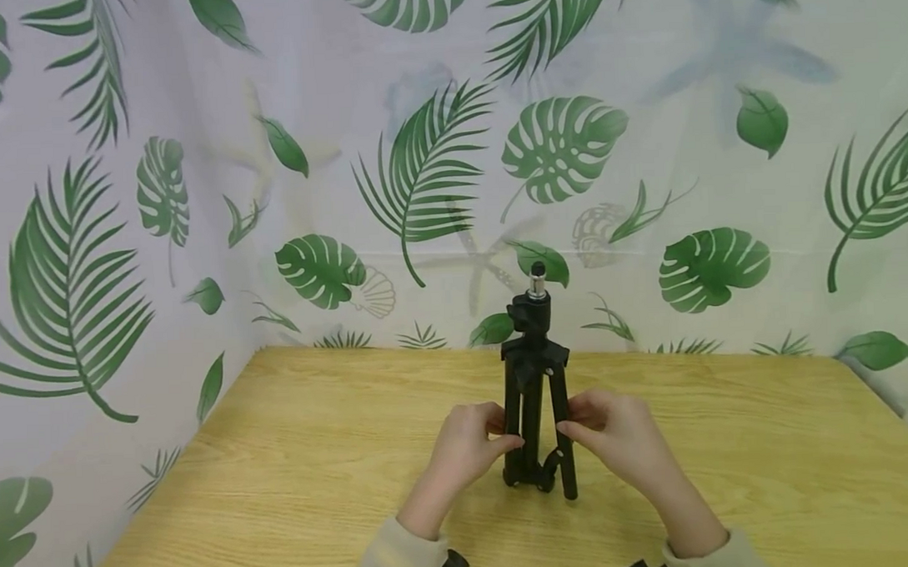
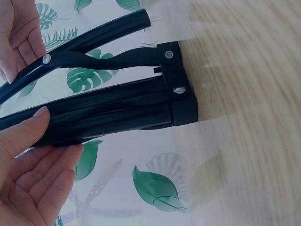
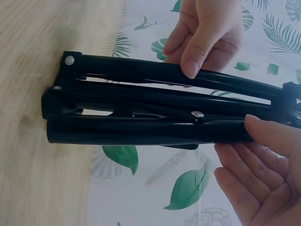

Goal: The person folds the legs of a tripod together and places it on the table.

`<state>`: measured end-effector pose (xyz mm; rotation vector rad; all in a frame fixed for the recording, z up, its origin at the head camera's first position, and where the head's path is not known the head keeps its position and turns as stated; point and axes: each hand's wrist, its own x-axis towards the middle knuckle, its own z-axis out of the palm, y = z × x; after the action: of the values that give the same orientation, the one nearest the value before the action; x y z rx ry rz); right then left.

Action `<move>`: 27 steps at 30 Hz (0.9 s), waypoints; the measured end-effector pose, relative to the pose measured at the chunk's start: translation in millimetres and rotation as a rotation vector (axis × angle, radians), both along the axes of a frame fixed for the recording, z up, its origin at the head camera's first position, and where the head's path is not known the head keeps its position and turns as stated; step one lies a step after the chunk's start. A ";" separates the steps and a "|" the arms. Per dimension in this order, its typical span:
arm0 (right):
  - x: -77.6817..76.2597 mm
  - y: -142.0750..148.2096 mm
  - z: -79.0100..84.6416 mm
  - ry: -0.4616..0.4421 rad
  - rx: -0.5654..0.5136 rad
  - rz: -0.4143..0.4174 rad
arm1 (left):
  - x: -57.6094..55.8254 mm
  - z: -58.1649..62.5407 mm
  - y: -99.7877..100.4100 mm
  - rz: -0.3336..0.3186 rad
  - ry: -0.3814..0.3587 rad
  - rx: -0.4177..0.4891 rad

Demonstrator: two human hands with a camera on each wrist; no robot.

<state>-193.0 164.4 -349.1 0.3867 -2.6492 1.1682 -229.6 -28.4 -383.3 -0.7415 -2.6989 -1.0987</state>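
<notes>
A black folding light stand point(image 1: 531, 398) with a silver stud point(image 1: 537, 285) on top stands nearly upright in the head view, its legs mostly folded in. My left hand point(image 1: 467, 441) pinches its left leg, thumb in front. The right hand point(image 1: 617, 435) grips the right leg point(image 1: 564, 434) between thumb and fingers. That leg angles slightly outward, joined by a riveted brace point(image 2: 108, 61) to the lower bracket point(image 2: 186, 103) in the left wrist view. In the right wrist view, the right leg point(image 3: 127, 131) lies along the near side, with my right hand's fingers point(image 3: 251, 174) under it.
A wood-grain table point(image 1: 302, 456) lies under the stand. Behind it and along the left hangs a pale cloth point(image 1: 440, 317) printed with green leaves. Black pieces point(image 1: 452, 565) show at the cuffs of both light sleeves point(image 1: 403, 556).
</notes>
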 end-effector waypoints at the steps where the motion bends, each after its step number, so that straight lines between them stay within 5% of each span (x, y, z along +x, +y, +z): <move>1: -0.1 -0.2 -0.5 0.006 0.003 -0.001 | 0.2 -0.1 0.3 -0.001 0.005 -0.001; 27: -2.5 -13.5 -8.1 0.073 -0.108 -0.035 | 3.5 2.5 2.6 0.010 0.031 -0.033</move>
<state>-195.5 151.0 -357.1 0.3552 -2.5073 1.2551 -226.2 -25.8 -380.7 -0.7429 -2.6976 -1.0340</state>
